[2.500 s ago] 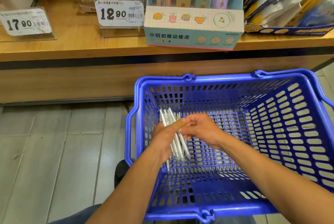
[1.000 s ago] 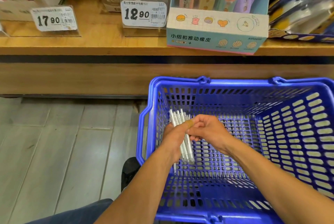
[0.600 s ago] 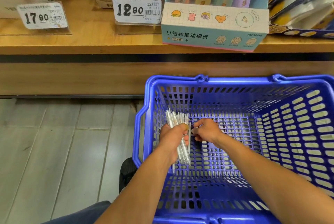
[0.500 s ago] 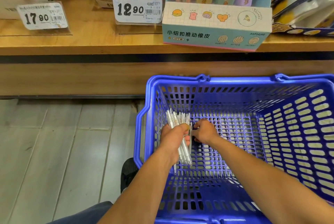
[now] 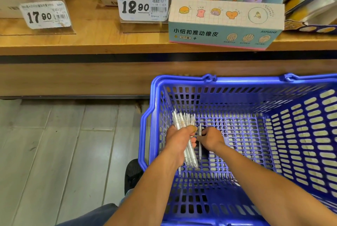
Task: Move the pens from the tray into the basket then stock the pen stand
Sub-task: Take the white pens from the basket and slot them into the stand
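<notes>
Inside the blue basket (image 5: 237, 81), left hand (image 5: 179, 137) gripping pens (image 5: 184, 119), right hand (image 5: 211, 137) seemingly pinching one.

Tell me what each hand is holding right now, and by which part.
Left hand grips a bundle of white pens around their middle. Right hand pinches a single pen near its upper part, inside the basket.

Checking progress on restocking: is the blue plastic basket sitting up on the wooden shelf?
No, the blue plastic basket sits below the wooden shelf, over the grey floor.
</notes>
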